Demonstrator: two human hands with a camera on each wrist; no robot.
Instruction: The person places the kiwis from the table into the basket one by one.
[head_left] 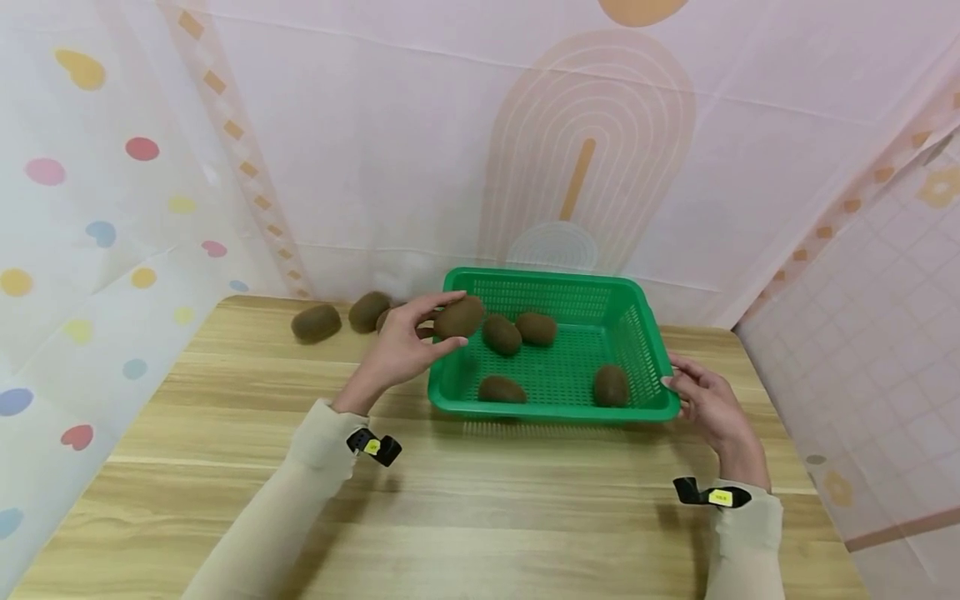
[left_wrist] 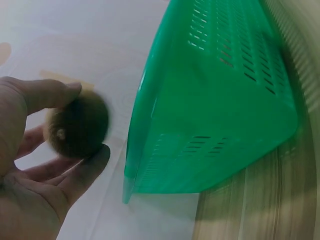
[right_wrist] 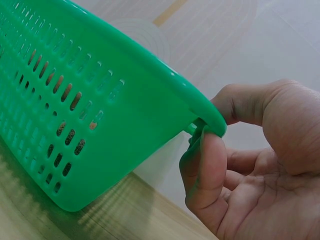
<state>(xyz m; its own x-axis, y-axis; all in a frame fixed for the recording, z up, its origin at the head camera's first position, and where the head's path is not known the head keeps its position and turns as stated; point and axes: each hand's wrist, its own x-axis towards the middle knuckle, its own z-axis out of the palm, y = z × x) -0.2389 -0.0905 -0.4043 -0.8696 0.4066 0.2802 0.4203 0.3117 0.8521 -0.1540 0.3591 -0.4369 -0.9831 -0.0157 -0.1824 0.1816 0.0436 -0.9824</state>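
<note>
My left hand (head_left: 397,346) pinches a brown kiwi (head_left: 460,318) between thumb and fingers, held over the left rim of the green basket (head_left: 555,412). In the left wrist view that kiwi (left_wrist: 79,124) is off the table, beside the basket's outer wall (left_wrist: 200,100). My right hand (head_left: 708,400) grips the basket's right rim, thumb on top and fingers curled beneath, as the right wrist view shows at the rim (right_wrist: 212,117). Inside the basket lie several kiwis, among them one at the right (head_left: 611,386) and one near the front wall (head_left: 502,389).
On the table left of the basket sit more kiwis, one at the far left (head_left: 316,322) and another beside it (head_left: 369,312); one more is partly hidden behind my left hand. The wooden table (head_left: 465,508) meets a patterned cloth backdrop (head_left: 375,167) behind the basket.
</note>
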